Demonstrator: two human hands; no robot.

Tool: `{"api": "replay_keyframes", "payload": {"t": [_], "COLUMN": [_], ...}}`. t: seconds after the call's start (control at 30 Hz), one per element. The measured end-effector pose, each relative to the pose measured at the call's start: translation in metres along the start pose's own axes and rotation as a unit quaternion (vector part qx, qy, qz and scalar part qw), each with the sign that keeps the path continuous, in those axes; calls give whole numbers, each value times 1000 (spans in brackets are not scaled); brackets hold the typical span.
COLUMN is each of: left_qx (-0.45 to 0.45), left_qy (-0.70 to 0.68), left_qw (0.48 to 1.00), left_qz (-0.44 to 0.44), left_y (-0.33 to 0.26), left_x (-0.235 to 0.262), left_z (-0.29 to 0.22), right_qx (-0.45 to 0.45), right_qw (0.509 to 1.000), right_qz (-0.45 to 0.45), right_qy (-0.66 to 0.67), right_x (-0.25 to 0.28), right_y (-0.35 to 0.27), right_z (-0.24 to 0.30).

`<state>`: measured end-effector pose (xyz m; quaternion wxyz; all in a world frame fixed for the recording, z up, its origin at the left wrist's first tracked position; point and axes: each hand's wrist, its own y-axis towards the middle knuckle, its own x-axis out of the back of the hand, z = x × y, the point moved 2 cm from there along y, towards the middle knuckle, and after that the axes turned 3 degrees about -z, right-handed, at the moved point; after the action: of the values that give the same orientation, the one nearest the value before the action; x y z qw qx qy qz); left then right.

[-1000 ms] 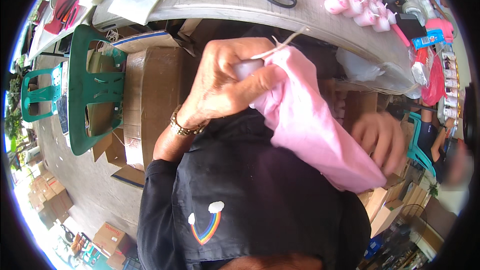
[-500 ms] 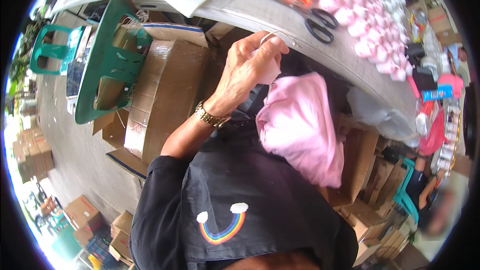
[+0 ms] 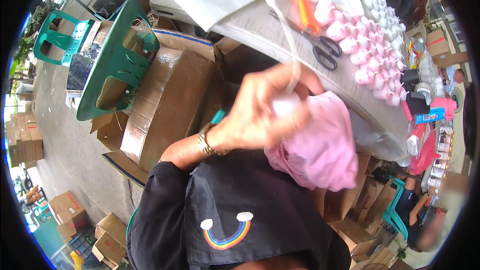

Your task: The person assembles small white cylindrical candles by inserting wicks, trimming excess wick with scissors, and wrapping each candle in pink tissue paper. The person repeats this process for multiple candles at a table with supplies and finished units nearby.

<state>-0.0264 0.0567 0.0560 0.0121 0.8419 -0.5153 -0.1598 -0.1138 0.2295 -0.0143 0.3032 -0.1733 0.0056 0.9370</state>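
Pale candle (image 3: 288,106), blurred, is gripped in left hand (image 3: 254,114), just beside bunched pink cloth (image 3: 327,145); right hand hidden, grip cannot be told. Candle judged light, smooth, easily dented: best held by sides, wick (image 3: 288,30) spared.

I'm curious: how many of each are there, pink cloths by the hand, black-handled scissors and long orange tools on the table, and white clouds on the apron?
Pink cloth: 1
Black-handled scissors: 1
Long orange tool: 1
White clouds: 2
Total: 5

Crumpled pink cloth (image 3: 327,147), pale candle (image 3: 289,104), curved wick (image 3: 289,35)
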Motion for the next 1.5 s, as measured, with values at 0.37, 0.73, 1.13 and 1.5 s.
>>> {"api": "replay_keyframes", "payload": {"t": [0.37,0.73,1.13,1.5], "left_qx": [22,57,-107,-88], "left_qy": [-13,97,260,258], "left_qw": [990,994,959,961], "left_qz": [141,-9,31,44], "left_y": [14,13,29,-9], "left_x": [-4,29,-18,-23], "left_z": [12,26,29,39], "right_qx": [12,136,109,119], "right_qw": [996,963,960,940], "right_qz": [-63,-102,-128,-137], "right_qy": [54,-208,-224,-290], "right_x": [-12,-4,-6,-5], "right_y": [-5,18,3,5], "right_z": [7,-4,-12,-3]}}
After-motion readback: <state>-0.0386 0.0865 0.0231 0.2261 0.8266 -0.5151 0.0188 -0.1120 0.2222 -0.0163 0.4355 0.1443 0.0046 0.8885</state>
